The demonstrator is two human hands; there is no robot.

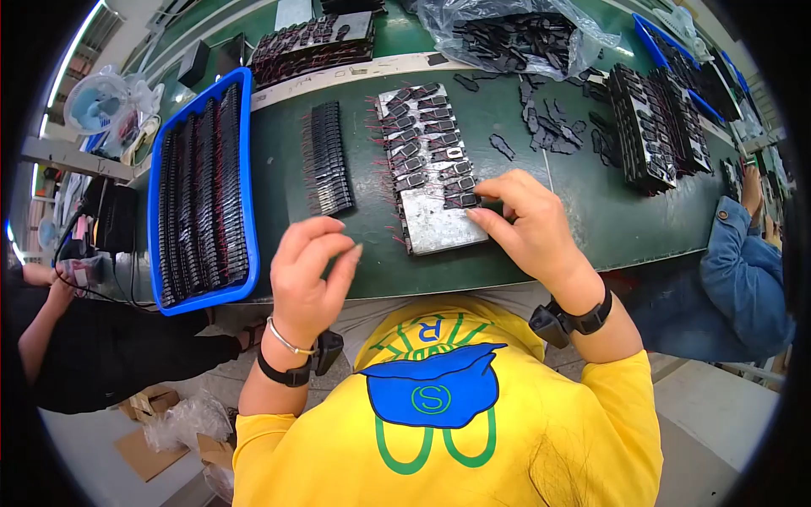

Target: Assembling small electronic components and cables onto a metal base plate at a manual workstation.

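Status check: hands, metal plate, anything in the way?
Left hand raised, seemingly empty. Right hand at metal plate, right edge. Black parts aboard, near end bare. Nothing visibly blocking.

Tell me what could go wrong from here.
The right hand is close to the black parts on the metal plate; a slip might knock some askew. Red wires stick out past the plate's left side and could snag. The blue tray reaches the near edge of the table, so a bump might shift it.

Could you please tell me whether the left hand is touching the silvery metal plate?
Apart: the head view plainly shows a strip of green tabletop between the left hand and the metal plate.
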